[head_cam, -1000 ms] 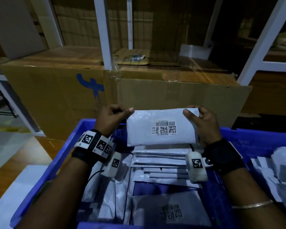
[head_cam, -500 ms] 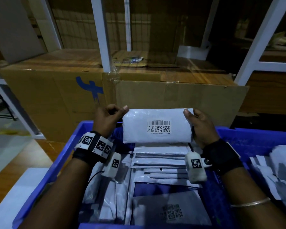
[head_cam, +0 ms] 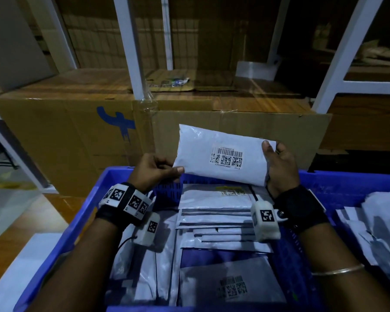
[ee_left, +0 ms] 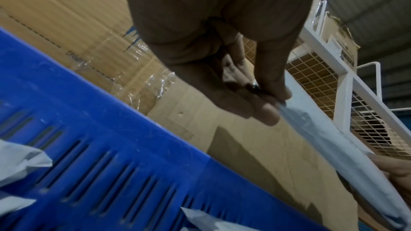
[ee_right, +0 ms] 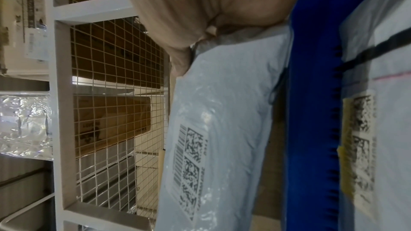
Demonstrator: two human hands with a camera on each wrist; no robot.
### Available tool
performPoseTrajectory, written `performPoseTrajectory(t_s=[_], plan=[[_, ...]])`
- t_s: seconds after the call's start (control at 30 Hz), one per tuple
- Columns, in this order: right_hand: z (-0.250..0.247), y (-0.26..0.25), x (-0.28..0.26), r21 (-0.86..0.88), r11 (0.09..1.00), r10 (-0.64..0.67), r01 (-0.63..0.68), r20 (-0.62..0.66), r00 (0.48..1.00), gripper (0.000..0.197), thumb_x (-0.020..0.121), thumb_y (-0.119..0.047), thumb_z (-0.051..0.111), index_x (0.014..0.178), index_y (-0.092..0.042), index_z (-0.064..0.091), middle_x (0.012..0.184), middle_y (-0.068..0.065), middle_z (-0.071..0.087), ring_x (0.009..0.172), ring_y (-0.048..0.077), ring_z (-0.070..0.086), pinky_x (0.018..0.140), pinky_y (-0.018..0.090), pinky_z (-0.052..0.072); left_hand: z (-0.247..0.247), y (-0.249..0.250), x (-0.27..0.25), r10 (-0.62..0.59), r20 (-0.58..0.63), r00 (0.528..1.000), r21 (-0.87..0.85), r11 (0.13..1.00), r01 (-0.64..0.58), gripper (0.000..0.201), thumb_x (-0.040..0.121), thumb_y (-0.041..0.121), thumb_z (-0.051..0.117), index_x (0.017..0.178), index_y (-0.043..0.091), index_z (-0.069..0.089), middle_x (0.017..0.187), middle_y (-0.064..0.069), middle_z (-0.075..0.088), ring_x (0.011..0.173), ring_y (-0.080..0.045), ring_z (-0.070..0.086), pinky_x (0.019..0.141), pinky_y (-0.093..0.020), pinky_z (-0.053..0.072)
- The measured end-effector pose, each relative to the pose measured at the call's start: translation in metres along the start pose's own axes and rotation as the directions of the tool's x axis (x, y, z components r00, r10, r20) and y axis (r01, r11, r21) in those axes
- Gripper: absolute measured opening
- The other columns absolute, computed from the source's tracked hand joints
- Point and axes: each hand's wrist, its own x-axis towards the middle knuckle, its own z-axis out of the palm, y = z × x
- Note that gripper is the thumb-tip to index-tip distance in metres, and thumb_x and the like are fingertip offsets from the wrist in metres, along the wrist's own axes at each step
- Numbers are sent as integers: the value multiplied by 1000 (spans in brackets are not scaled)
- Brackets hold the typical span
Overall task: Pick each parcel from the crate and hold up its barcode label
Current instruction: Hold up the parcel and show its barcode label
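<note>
A white plastic parcel (head_cam: pixel 214 154) is held up over the far rim of the blue crate (head_cam: pixel 92 206), tilted, with its barcode label (head_cam: pixel 226 157) facing me. My left hand (head_cam: pixel 158 171) pinches the parcel's lower left corner between thumb and fingers. My right hand (head_cam: pixel 277 163) grips its right end, thumb on the front. The left wrist view shows the fingers (ee_left: pixel 270 83) pinching the parcel (ee_left: pixel 329 133) edge. In the right wrist view the parcel (ee_right: pixel 224 120) hangs below the palm, label (ee_right: pixel 191 171) visible. Several more white parcels (head_cam: pixel 214 219) lie stacked in the crate.
A big cardboard box (head_cam: pixel 77 131) stands just behind the crate. White rack posts (head_cam: pixel 131 48) and wire mesh shelving (ee_right: pixel 111 80) rise beyond it. More white parcels (head_cam: pixel 378 230) are piled in the crate's right part. Wooden floor (head_cam: pixel 16 224) shows at left.
The parcel has tilted, its left end lower than before, and shifted right. My left hand now pinches the lower left corner instead of the upper left edge.
</note>
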Motion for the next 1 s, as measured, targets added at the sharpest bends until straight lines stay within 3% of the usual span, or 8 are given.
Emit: performPoseTrajectory(t_s=[0.17,0.27,0.37,0.5,0.7,0.77,0.83,1.0], plan=[[-1,1,2,-18,1000,1,-1,-10,1000,11,99,-20,56,92,-16,63,87,6,72,74,19,68,75,45,55,-4,-1,2,-52,45,998,-11,999,52,8,79,3,71,75,-3,67,61,-10,70,54,-13,68,54,-23,57],[-4,2,4,-18,1000,18,-18,-5,1000,11,98,-22,57,93,-16,64,91,8,72,79,24,67,77,49,55,-4,1,0,-33,51,998,4,999,33,13,77,16,73,75,4,68,64,-8,71,58,-15,68,52,-25,55],[-3,3,4,-49,999,22,-21,20,1000,11,99,-22,56,94,-16,64,88,6,72,74,19,68,73,44,56,0,8,-1,-28,14,1000,-4,1000,28,16,83,30,68,84,14,69,69,6,69,65,-8,65,59,-33,54],[5,5,-1,-95,995,53,-40,138,989,12,99,-21,55,94,-16,64,82,0,74,72,15,69,69,37,56,9,11,-2,35,6,999,-99,994,-35,8,89,10,64,95,10,69,77,6,74,75,-9,69,63,-28,56],[6,4,-5,-56,996,77,-65,234,969,3,94,-16,62,95,-18,63,80,0,69,73,16,64,66,34,53,0,9,5,37,-161,986,-245,966,-76,17,90,2,60,106,-3,65,75,5,74,68,-8,70,56,-20,53],[4,5,-4,-74,992,119,-103,266,957,16,89,-11,67,101,-20,62,81,-2,67,74,13,65,64,37,57,-4,10,6,51,-217,975,-219,971,-100,7,92,4,59,93,1,65,58,6,68,49,-6,62,44,-17,46],[2,5,-4,-100,988,144,-118,313,939,30,84,-1,70,108,-17,60,87,-1,69,79,14,68,65,40,59,-9,5,9,77,-279,957,-153,980,-124,16,92,10,61,77,9,63,44,5,54,33,-10,45,36,-16,34],[1,8,-3,-137,986,136,-97,316,939,32,80,13,67,101,-11,62,74,-3,71,73,13,69,67,32,59,-14,-2,11,124,-280,952,-118,980,-162,22,92,14,62,70,10,60,40,3,46,31,-13,39,37,-17,32]])
